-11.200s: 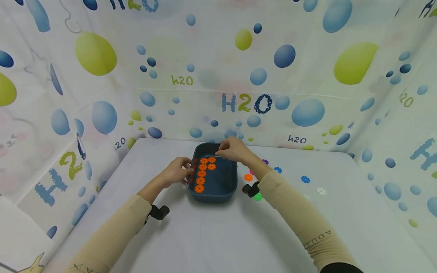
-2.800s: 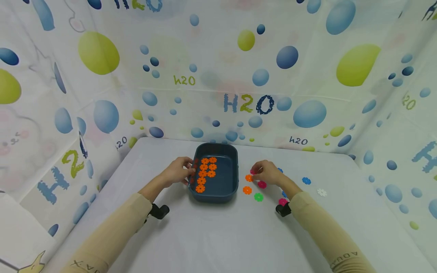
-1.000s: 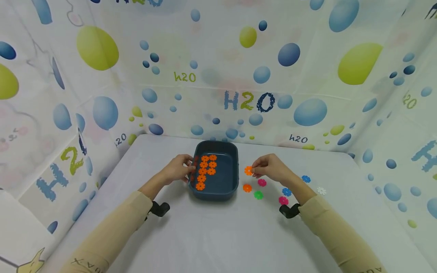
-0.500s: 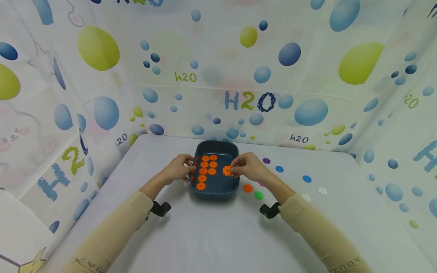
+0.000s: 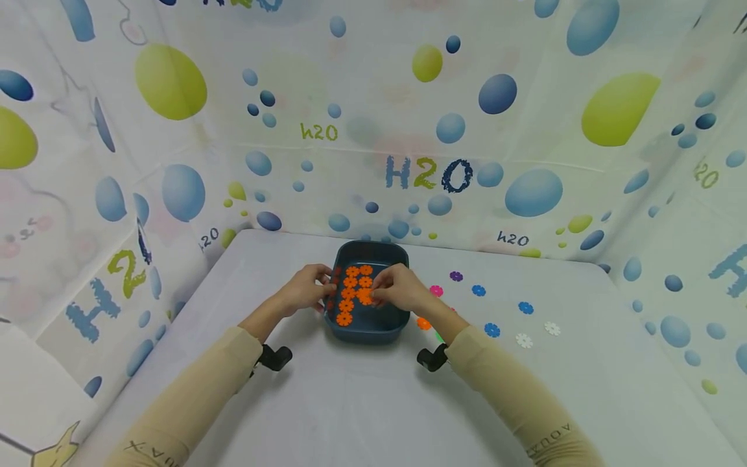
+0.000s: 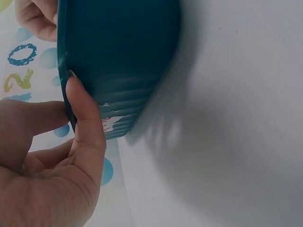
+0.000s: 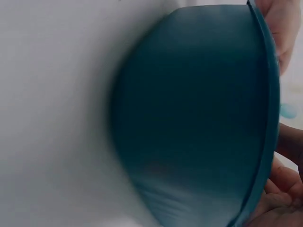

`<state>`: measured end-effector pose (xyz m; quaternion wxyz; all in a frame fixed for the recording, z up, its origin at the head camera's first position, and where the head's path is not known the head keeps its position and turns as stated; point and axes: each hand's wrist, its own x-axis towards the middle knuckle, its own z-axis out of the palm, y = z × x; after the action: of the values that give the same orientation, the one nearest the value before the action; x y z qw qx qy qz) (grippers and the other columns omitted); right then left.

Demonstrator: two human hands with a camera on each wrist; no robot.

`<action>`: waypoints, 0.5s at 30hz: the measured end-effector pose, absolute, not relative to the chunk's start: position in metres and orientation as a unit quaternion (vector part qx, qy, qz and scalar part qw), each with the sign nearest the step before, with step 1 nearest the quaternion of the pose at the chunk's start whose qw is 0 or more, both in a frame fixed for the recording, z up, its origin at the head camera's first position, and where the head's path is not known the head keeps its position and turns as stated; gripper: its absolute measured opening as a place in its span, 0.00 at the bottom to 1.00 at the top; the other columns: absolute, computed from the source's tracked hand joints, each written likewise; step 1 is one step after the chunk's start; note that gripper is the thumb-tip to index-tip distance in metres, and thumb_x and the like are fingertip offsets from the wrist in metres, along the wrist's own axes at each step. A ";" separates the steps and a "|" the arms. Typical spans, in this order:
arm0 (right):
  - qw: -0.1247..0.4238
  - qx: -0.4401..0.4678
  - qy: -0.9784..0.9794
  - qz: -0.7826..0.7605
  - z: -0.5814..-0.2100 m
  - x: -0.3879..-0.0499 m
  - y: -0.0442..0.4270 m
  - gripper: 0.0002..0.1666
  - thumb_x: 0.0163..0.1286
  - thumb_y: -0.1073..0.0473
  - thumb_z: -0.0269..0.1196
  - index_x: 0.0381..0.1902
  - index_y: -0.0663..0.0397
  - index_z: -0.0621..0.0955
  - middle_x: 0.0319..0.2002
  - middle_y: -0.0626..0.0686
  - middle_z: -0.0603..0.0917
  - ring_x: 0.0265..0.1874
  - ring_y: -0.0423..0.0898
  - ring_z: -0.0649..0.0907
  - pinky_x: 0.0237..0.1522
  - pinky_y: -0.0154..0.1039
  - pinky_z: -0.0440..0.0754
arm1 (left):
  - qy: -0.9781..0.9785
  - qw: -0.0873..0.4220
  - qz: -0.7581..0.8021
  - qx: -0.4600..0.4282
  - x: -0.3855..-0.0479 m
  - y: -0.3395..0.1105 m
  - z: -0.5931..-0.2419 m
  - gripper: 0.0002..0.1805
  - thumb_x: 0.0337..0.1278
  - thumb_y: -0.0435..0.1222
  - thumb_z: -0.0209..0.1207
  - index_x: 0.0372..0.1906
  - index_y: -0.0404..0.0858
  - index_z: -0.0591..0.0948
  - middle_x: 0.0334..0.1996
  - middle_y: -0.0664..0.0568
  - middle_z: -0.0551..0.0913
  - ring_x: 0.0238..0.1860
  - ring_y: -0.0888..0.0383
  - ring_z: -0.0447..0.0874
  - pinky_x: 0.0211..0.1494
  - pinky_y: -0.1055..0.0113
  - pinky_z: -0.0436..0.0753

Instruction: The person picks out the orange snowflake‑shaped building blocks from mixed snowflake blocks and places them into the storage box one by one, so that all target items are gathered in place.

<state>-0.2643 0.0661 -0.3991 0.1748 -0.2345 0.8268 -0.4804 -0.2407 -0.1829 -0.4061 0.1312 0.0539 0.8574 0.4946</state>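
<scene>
A dark blue-green plastic tub (image 5: 366,336) stands on the white-covered table. My left hand (image 5: 303,287) pinches its left rim; in the left wrist view, thumb and fingers (image 6: 87,120) of that hand lie on either side of the rim. Orange flower-shaped pieces (image 5: 345,318) lie inside in a long left column and a shorter right one. Over the right column, my right hand (image 5: 399,288) pinches another orange flower piece (image 5: 364,298) by its edge. It overlaps the piece beneath; whether they touch I cannot tell. The right wrist view shows mostly the tub's outer wall (image 7: 194,109).
Right of the tub lie loose flower pieces: orange (image 5: 423,323), pink (image 5: 436,290), purple (image 5: 456,276), several blue (image 5: 492,330) and two white (image 5: 524,340). The right forearm partly covers a green one (image 5: 439,336). A patterned curtain (image 5: 327,181) rises behind the table.
My right hand has picked up an orange flower piece from the table and carried it left over the tub. Another orange piece joined the right column earlier. The left hand stays on the rim.
</scene>
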 end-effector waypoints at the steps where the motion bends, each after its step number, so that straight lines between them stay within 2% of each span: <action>1: 0.174 -0.236 0.827 -0.479 -0.400 -0.265 0.063 0.04 0.72 0.69 0.65 0.38 0.67 0.85 0.32 0.58 0.88 0.33 0.52 0.89 0.45 0.50 0.90 | 0.858 0.130 0.494 0.054 -0.240 -0.183 -0.405 0.20 0.76 0.30 0.54 0.66 0.25 0.70 0.41 0.42 0.72 0.35 0.53 0.79 0.33 0.62 0.89; 6: 0.161 -0.235 0.842 -0.458 -0.404 -0.267 0.050 0.03 0.70 0.69 0.65 0.36 0.65 0.85 0.29 0.56 0.88 0.29 0.50 0.89 0.41 0.47 0.90 | 0.859 0.127 0.492 0.055 -0.239 -0.183 -0.402 0.21 0.75 0.30 0.54 0.66 0.24 0.70 0.41 0.42 0.73 0.35 0.52 0.79 0.33 0.62 0.89; 9: 0.154 -0.227 0.857 -0.436 -0.411 -0.270 0.044 0.03 0.70 0.70 0.65 0.35 0.65 0.85 0.27 0.55 0.88 0.27 0.48 0.89 0.37 0.43 0.90 | 0.859 0.129 0.492 0.055 -0.240 -0.183 -0.403 0.21 0.76 0.30 0.54 0.66 0.24 0.70 0.41 0.42 0.73 0.35 0.53 0.79 0.33 0.62 0.89; 15: 0.157 -0.185 0.885 -0.398 -0.418 -0.271 0.037 0.05 0.70 0.69 0.65 0.33 0.64 0.85 0.29 0.55 0.88 0.26 0.45 0.88 0.34 0.38 0.89 | 0.857 0.130 0.495 0.054 -0.240 -0.182 -0.405 0.21 0.75 0.30 0.54 0.66 0.24 0.70 0.41 0.42 0.73 0.35 0.53 0.79 0.32 0.62 0.89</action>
<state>-0.2709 0.0366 -0.4177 0.1570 -0.1847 0.8849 -0.3976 -0.2396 -0.1822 -0.4048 0.1304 0.0536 0.8573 0.4952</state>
